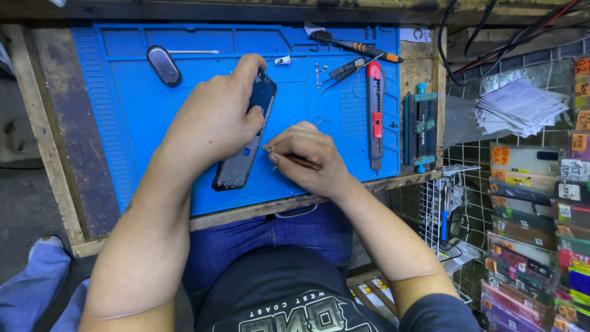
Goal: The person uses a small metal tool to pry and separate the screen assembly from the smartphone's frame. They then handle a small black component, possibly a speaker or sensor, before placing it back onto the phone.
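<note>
A dark phone body point(236, 169) lies tilted on the blue work mat point(141, 104). My left hand point(212, 120) presses down on it, fingers over its upper edge. My right hand point(310, 157) pinches a thin brown-handled tool point(301, 161) whose tip touches the phone's right edge near the middle.
On the mat lie a black oval part point(163, 65), tweezers point(347, 69), a red and black utility knife point(375, 114) and a black and orange screwdriver point(356, 47). A blue clamp jig point(421, 126) sits at the right. Stacked phone cases point(531, 233) and papers point(519, 107) fill the right side.
</note>
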